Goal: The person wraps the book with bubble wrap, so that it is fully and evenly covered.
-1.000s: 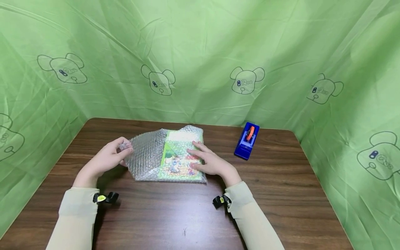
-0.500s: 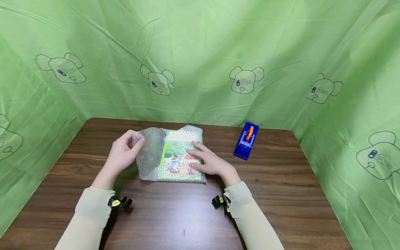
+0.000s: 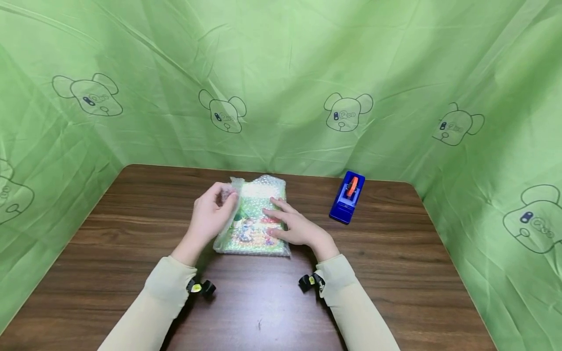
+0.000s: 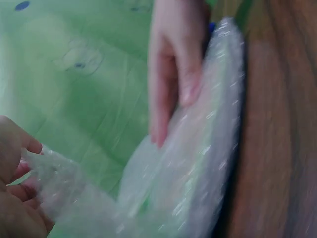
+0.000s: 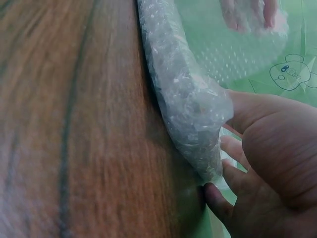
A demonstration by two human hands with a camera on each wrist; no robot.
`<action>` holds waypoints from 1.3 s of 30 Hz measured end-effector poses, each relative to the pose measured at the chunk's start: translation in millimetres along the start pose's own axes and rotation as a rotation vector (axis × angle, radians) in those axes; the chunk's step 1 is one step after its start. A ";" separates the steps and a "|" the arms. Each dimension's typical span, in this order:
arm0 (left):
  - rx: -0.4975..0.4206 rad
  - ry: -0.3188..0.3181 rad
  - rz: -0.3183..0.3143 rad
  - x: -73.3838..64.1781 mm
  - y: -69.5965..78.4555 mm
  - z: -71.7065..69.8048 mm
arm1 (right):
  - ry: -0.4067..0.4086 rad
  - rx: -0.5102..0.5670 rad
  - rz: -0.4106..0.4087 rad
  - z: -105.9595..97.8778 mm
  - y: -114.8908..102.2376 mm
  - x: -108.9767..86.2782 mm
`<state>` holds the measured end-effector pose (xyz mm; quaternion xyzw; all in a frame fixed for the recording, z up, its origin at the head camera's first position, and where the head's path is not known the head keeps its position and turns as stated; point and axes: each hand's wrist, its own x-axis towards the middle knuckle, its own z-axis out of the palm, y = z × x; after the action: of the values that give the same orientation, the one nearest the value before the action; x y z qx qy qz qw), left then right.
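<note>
A flat green item with a colourful printed picture (image 3: 252, 231) lies on the table inside clear bubble wrap (image 3: 271, 182). My left hand (image 3: 210, 209) pinches the loose left end of the wrap and holds it raised over the item's left edge. In the left wrist view, the bubble wrap (image 4: 74, 191) stretches from those fingertips down to the package. My right hand (image 3: 300, 228) rests with spread fingers on the right side of the wrapped item. The right wrist view shows the wrap's folded side (image 5: 193, 109) close to the right thumb and fingers.
A blue tape dispenser (image 3: 347, 199) with an orange roll stands at the back right of the brown wooden table (image 3: 377, 273). Green curtains (image 3: 281, 73) with bear-face drawings enclose the back and sides. Black straps with small devices are on both wrists.
My left hand has moved right, carrying the loose wrap end from out on the left to over the item's left edge. My right hand has stayed in place on the item.
</note>
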<state>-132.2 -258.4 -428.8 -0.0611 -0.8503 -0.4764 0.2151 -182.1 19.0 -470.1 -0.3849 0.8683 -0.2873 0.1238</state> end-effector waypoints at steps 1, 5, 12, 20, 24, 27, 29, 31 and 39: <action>0.010 -0.016 0.010 -0.2 1.4 5.7 | 0.003 -0.004 0.001 0.4 0.6 -0.1; 0.055 -0.070 0.046 -1.6 4.0 26.8 | 0.009 -0.006 0.008 1.0 1.3 0.1; 0.100 -0.145 0.033 -5.8 2.3 50.0 | 0.012 0.010 0.018 -0.3 -0.5 -0.3; 0.156 -0.173 0.039 -13.3 -7.1 65.2 | 0.045 0.070 -0.005 7.3 15.7 3.5; 0.186 -0.171 0.065 -16.3 -7.2 68.8 | 0.087 0.094 -0.024 12.7 25.6 5.6; 0.217 -0.173 0.088 -18.2 -7.5 70.7 | 0.121 0.119 -0.036 13.5 27.8 6.5; 0.243 -0.182 0.100 -18.8 -7.6 72.7 | 0.137 0.127 -0.029 12.6 27.8 6.8; 0.270 -0.192 0.108 -19.4 -7.3 73.9 | 0.143 0.150 -0.021 8.7 21.8 5.4; 0.290 -0.387 0.145 -16.1 -3.5 63.4 | 0.163 0.134 -0.088 5.0 14.7 4.3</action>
<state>-138.3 -205.6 -467.2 -0.1807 -0.9284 -0.3124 0.0884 -191.6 21.8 -482.8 -0.3888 0.8366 -0.3802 0.0657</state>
